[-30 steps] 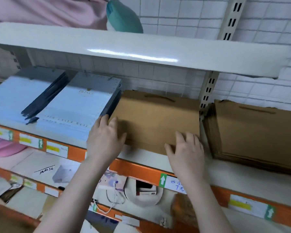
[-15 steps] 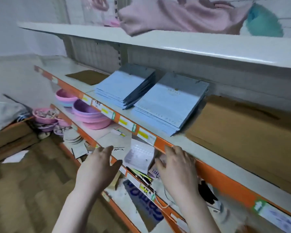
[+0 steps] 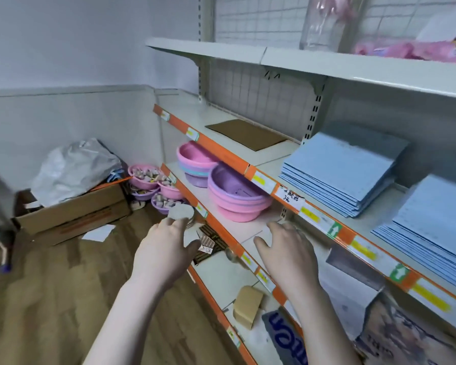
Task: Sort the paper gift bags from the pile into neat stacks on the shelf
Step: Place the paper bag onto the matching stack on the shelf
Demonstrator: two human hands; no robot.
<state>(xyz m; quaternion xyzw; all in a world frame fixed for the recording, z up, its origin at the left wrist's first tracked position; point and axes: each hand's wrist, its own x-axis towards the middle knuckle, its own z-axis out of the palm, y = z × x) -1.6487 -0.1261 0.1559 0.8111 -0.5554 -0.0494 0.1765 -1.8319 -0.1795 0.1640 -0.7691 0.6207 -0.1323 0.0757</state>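
Note:
Two stacks of flat light-blue paper gift bags lie on the middle shelf (image 3: 221, 151): one (image 3: 345, 172) right of the upright, another (image 3: 437, 222) at the right edge. A single flat brown paper bag (image 3: 245, 134) lies further left on the same shelf. My left hand (image 3: 166, 248) and my right hand (image 3: 287, 248) hang in the air below that shelf, in front of the lower shelves, fingers relaxed and holding nothing. The brown bag stack I touched before is out of view.
Pink and purple plastic basins (image 3: 234, 193) sit on the shelf below. Small bowls of trinkets (image 3: 153, 180) stand on the floor by a cardboard box (image 3: 71, 212) with a silver bag (image 3: 74, 169). A small brown box (image 3: 248, 306) lies on a low shelf.
Both hands have left the brown bag stack and dropped below the shelf edge. My view has swung left, toward the room's corner and the floor.

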